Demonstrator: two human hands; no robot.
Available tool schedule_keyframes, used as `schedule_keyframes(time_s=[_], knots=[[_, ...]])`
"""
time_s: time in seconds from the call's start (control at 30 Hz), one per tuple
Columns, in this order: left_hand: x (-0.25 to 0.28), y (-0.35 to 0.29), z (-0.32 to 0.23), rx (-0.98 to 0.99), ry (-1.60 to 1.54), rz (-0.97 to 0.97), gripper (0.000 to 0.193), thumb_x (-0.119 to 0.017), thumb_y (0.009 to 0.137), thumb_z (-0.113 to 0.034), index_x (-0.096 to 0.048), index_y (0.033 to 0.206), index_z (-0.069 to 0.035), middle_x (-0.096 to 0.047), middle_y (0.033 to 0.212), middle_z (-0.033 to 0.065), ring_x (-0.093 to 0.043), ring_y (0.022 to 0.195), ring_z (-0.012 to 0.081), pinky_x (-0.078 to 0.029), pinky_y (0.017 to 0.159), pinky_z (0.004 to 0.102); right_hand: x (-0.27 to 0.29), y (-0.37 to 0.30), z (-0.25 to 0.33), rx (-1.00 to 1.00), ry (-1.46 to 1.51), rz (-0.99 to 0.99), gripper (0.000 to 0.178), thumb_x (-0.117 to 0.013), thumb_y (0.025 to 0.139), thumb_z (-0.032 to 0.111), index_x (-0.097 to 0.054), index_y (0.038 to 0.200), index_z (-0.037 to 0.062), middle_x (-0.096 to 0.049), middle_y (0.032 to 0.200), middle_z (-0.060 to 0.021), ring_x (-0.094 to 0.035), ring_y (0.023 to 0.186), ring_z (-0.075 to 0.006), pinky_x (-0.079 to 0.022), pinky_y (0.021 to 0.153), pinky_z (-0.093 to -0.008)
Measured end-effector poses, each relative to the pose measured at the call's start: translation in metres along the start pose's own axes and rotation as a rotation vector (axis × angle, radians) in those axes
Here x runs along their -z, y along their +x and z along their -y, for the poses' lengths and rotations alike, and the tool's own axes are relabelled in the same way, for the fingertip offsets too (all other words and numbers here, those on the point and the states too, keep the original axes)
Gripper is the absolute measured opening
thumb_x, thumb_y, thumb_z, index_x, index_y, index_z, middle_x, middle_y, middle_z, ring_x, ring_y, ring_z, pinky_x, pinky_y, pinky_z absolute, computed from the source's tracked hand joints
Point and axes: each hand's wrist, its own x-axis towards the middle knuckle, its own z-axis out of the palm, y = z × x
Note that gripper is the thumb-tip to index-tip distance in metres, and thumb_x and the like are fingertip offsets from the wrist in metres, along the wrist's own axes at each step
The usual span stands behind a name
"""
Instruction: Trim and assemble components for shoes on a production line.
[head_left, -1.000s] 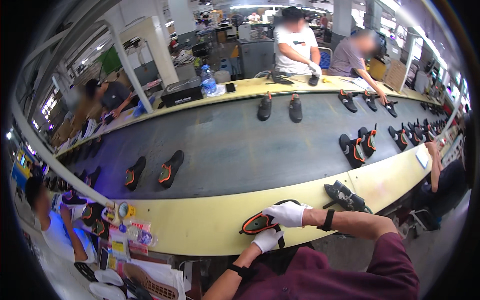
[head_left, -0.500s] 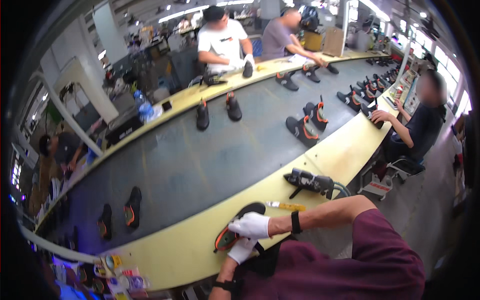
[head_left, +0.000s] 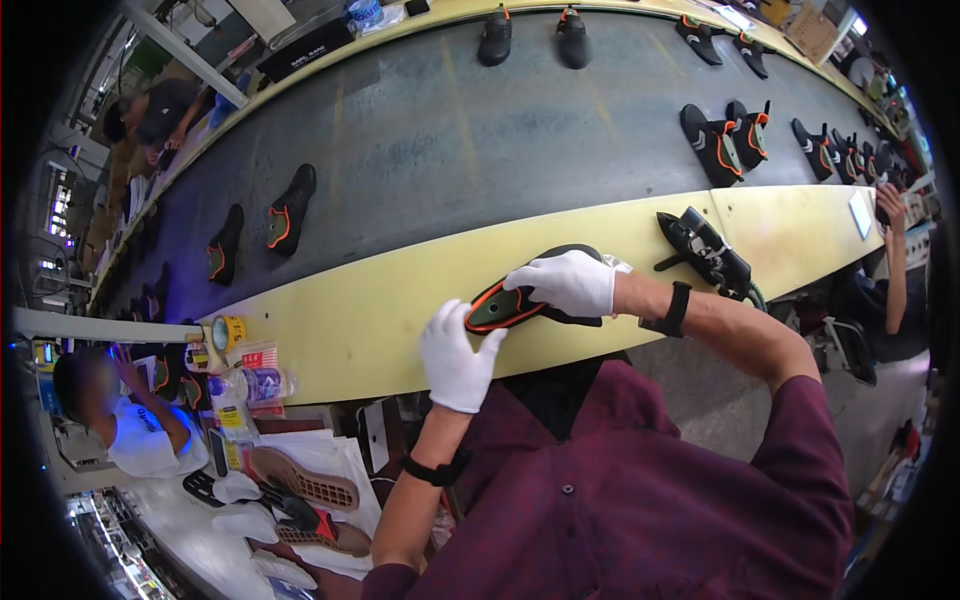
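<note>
A black shoe with an orange collar edge and a green inside lies tilted on the cream-coloured ledge before me, its heel to the left. My right hand, in a white glove, is closed over the middle of the shoe, fingertips at its opening. At the heel end, my left hand, also white-gloved, has its thumb and fingers around the collar edge. Part of the toe is hidden behind my right hand. Right of the shoe, a black hand-held device with a hose rests on the ledge.
Beyond the ledge, a grey belt carries several similar shoes, including a pair at left. Yellow tape and plastic packets lie at the ledge's left end. Shoe soles lie on a lower-left surface. Other people sit or stand around.
My view has swung, so the belt and shoes appear higher up. My left hand has come from beneath the shoe to its heel end. My right hand stays on the shoe.
</note>
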Motion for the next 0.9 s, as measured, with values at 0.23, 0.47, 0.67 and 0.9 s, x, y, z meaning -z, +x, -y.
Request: schedule_keyframes(time_s=[0.23, 0.47, 0.67, 0.9], knots=[[-0.027, 0.023, -0.021, -0.203, -0.155, 0.006, 0.071, -0.093, 0.082, -0.026, -0.059, 0.141, -0.006, -0.063, 0.136, 0.0170, -0.060, 0.123, 0.0405, -0.045, 0.105, 0.0521, -0.004, 0.010, -0.002, -0.223, 0.047, 0.087, 0.037, -0.076, 0.096, 0.013, -0.058, 0.126, 0.0019, -0.074, 0.086, -0.0210, -0.075, 0.081, -0.0429, -0.058, 0.072, -0.0516], [-0.046, 0.041, -0.014, -0.279, -0.107, 0.026, 0.055, -0.089, 0.086, -0.020, -0.062, 0.132, -0.007, -0.064, 0.124, 0.0151, -0.062, 0.112, 0.0388, -0.046, 0.096, 0.0508, -0.014, -0.004, -0.013, -0.413, 0.494, -0.073, 0.023, -0.073, 0.097, 0.011, -0.066, 0.118, 0.0040, -0.074, 0.086, -0.0136, -0.075, 0.077, -0.0308, -0.059, 0.074, -0.0409], [-0.051, 0.043, -0.011, -0.346, -0.136, 0.033, 0.051, -0.086, 0.088, -0.016, -0.061, 0.131, -0.007, -0.064, 0.126, 0.0163, -0.062, 0.111, 0.0396, -0.047, 0.097, 0.0501, -0.065, -0.079, -0.011, -0.512, 0.450, -0.531, 0.022, -0.062, 0.101, -0.006, -0.072, 0.118, 0.0014, -0.074, 0.101, -0.0120, -0.074, 0.088, -0.0218, -0.060, 0.080, -0.0342], [-0.047, 0.046, -0.003, -0.449, -0.148, 0.095, 0.050, -0.084, 0.088, -0.017, -0.059, 0.131, -0.008, -0.063, 0.123, 0.0157, -0.062, 0.107, 0.0384, -0.046, 0.095, 0.0505, -0.063, -0.082, 0.046, -0.311, 0.054, -0.613, 0.054, -0.063, 0.080, -0.012, -0.067, 0.131, 0.0069, -0.071, 0.128, -0.0147, -0.067, 0.112, -0.0395, -0.054, 0.098, -0.0468]])
